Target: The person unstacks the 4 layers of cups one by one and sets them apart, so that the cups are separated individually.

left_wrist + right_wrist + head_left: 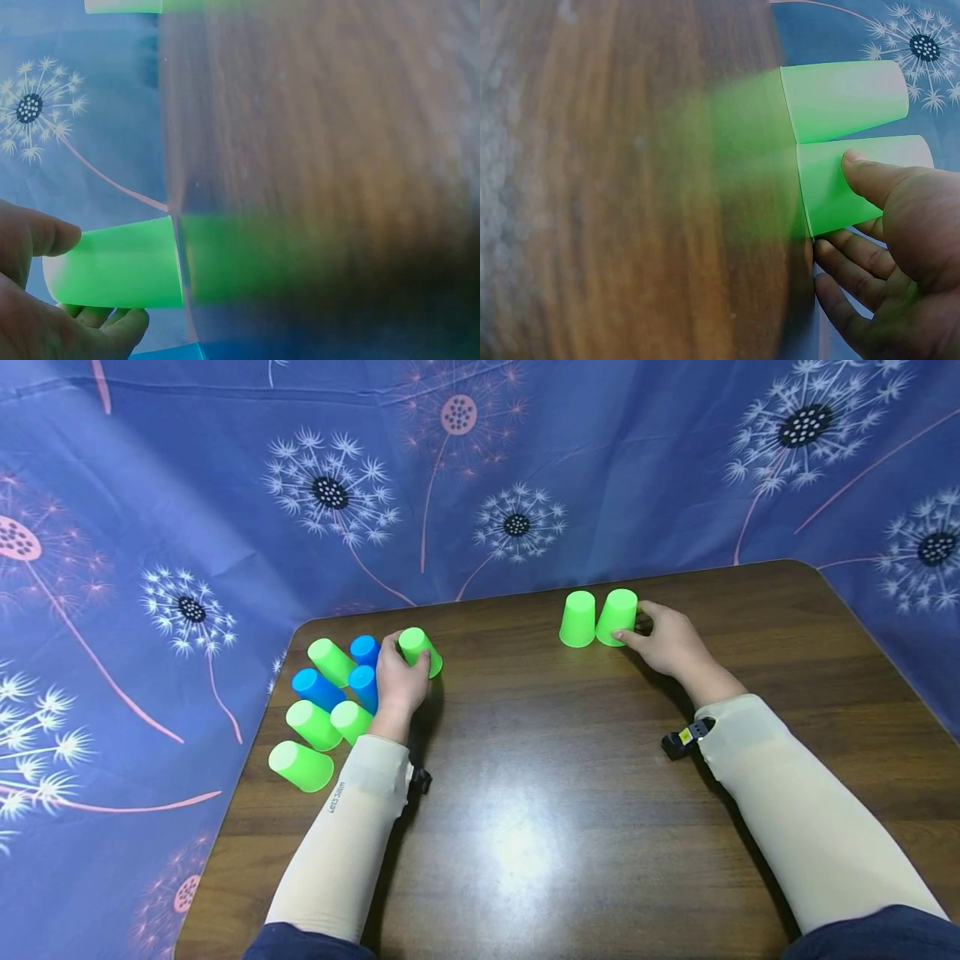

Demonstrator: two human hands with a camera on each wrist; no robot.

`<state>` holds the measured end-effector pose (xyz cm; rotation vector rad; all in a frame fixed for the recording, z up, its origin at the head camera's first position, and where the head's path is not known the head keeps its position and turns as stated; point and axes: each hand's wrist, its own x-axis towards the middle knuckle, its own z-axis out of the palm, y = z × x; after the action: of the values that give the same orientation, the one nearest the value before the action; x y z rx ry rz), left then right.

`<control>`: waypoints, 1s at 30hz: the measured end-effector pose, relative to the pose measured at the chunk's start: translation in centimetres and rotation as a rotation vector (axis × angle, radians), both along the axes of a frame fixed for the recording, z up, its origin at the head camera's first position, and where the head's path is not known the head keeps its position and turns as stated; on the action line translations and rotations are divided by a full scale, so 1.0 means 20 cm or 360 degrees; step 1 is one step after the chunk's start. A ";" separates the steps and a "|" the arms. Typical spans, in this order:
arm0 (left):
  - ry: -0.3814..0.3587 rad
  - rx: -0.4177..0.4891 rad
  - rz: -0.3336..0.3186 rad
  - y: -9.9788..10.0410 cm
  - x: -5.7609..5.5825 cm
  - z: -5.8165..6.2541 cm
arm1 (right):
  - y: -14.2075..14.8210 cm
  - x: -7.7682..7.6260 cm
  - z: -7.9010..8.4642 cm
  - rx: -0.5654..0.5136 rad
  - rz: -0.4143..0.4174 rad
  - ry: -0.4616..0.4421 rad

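Observation:
My left hand (401,683) grips an upside-down green cup (417,647) at the left of the table. Its thumb and fingers lie on opposite sides of that cup (120,262) in the left wrist view. Toward the back, my right hand (670,643) holds another upturned green cup (618,614), the thumb (866,174) on its side and several fingers beyond it. Close by on the left stands a second green cup (577,620); the two almost touch at their rims. Beside my left hand are blue cups (318,688) and green cups (302,766), some partly hidden by the hand.
The cups stand on a brown wooden table (525,735) with rounded back corners. A blue cloth (600,468) with dandelion prints hangs behind and to the left of it. Light glares off the tabletop near the middle front.

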<state>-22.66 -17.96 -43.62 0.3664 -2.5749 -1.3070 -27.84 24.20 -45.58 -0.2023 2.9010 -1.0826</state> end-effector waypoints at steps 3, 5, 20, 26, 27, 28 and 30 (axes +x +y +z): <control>-0.0017 -0.0006 0.0003 0.00 0.00 -0.01 | 0.00 0.00 0.00 0.0000 -0.0002 0.0002; -0.0019 -0.0005 -0.0001 -0.01 -0.01 -0.01 | 0.00 0.00 0.00 -0.0001 -0.0003 0.0005; 0.0115 -0.0032 -0.0007 0.01 -0.02 0.01 | 0.01 -0.01 0.00 0.0004 -0.0005 -0.0005; 0.0234 -0.0011 0.0005 0.04 -0.03 0.09 | 0.01 -0.01 -0.01 0.0008 -0.0005 -0.0015; 0.0249 0.0000 0.0000 0.04 -0.03 0.10 | 0.01 -0.01 -0.01 0.0007 -0.0005 -0.0014; 0.0262 0.0011 -0.0008 0.05 -0.02 0.11 | 0.01 -0.01 -0.01 0.0005 -0.0006 -0.0013; 0.0290 0.0013 -0.0046 0.08 -0.03 0.12 | 0.01 -0.01 -0.01 0.0001 -0.0005 -0.0013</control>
<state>-23.17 -16.40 -41.18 0.2020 -2.4324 -1.2969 -27.99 24.32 -45.76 -0.1932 2.8956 -1.0800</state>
